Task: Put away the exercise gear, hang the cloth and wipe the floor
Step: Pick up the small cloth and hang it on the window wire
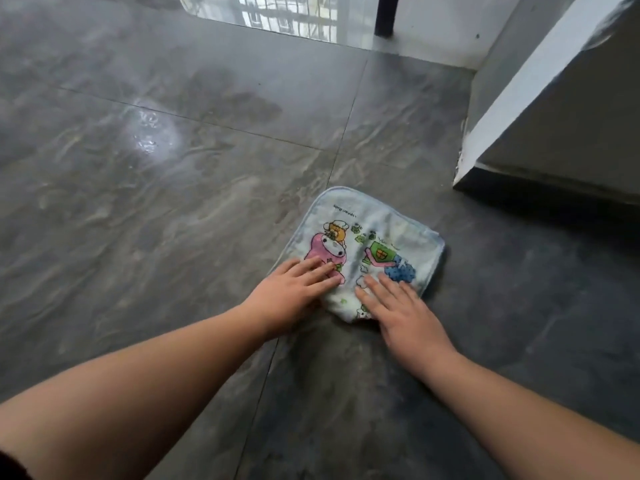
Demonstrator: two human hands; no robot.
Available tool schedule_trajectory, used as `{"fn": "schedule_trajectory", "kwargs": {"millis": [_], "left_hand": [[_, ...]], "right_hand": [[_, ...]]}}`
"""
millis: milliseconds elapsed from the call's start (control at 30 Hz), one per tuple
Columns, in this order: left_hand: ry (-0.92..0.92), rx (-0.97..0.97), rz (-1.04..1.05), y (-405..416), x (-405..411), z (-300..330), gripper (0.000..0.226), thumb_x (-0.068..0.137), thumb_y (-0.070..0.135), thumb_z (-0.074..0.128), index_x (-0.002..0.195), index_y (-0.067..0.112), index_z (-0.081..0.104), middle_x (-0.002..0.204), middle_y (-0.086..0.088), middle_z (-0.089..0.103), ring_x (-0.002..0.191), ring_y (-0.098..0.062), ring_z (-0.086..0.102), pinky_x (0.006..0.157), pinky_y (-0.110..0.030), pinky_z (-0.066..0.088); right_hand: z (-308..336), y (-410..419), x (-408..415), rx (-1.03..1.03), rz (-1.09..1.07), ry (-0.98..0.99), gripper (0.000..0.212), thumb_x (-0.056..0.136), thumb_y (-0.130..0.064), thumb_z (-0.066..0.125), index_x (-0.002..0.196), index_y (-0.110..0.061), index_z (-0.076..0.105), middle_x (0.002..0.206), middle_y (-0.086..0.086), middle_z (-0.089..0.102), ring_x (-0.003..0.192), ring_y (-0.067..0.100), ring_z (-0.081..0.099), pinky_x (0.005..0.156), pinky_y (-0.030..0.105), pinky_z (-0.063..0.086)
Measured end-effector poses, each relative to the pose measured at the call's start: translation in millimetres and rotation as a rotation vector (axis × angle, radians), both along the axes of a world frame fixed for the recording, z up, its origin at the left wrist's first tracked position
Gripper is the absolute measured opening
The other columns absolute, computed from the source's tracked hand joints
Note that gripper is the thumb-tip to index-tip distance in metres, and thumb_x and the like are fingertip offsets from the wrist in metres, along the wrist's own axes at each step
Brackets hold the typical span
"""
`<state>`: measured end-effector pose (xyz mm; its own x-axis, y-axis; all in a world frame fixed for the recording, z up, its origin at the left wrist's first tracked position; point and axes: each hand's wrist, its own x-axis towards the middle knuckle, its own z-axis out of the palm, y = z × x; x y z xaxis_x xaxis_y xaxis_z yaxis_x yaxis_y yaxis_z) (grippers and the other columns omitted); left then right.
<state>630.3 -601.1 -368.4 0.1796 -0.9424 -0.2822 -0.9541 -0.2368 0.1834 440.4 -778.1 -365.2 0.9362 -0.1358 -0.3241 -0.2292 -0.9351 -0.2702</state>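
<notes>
- A small printed cloth point(363, 251), pale blue at its hem and marked with cartoon figures, was laid flat on the dark grey tiled floor point(173, 202), right of a grout line and near the lower corner of a white wall base point(485, 133).
- The near edge of the cloth was seen bunched up slightly between the two hands.
- The left hand point(294, 292) was pressed on the near left part of the cloth, its fingers straight and spread; nothing was held in its grip.
- The right hand point(398, 306) was laid flat on the near right part of the cloth, fingers extended and slightly apart; its grip was likewise wide, with nothing clasped.
- Both forearms were stretched forward from the lower edge of the view, bare to the elbow.
- A wet, glossy patch point(152, 133) was visible on the floor well apart from the cloth, toward the far left.
- A dark post point(386, 15) stood at the far edge of the floor, beside a bright reflection of a window grille point(277, 15).
</notes>
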Motion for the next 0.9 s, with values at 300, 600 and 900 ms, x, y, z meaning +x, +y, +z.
{"fn": "schedule_trajectory", "kwargs": {"millis": [300,600,900], "left_hand": [[0.192,-0.127,0.394,-9.1,-8.6,151.3,0.037,0.084,0.01,0.055,0.117,0.024,0.06,0.108,-0.003,0.068,0.095,-0.032,0.064,0.077,-0.039,0.051],[0.323,-0.21,0.671,51.5,-4.4,478.9,0.025,0.094,0.026,0.052,0.118,0.03,0.056,0.114,0.005,0.065,0.103,-0.023,0.061,0.078,-0.039,0.05],[0.557,-0.401,0.892,110.9,31.0,781.6,0.019,0.092,0.024,0.053,0.108,0.029,0.061,0.098,0.007,0.068,0.091,-0.015,0.062,0.073,-0.028,0.043]], "right_hand": [[138.3,16.8,15.8,0.268,-0.433,-0.216,0.039,0.088,-0.006,0.049,0.122,-0.019,0.065,0.123,0.002,0.066,0.114,0.024,0.057,0.101,0.037,0.045],[490.4,66.4,43.8,0.352,-0.422,-0.154,0.054,0.083,-0.036,0.027,0.12,-0.023,0.064,0.115,-0.004,0.066,0.106,0.022,0.059,0.088,0.038,0.049],[789.3,121.3,99.8,0.417,-0.413,-0.15,0.038,0.086,-0.008,0.046,0.115,-0.025,0.063,0.11,-0.003,0.067,0.099,0.021,0.061,0.083,0.032,0.047]]}}
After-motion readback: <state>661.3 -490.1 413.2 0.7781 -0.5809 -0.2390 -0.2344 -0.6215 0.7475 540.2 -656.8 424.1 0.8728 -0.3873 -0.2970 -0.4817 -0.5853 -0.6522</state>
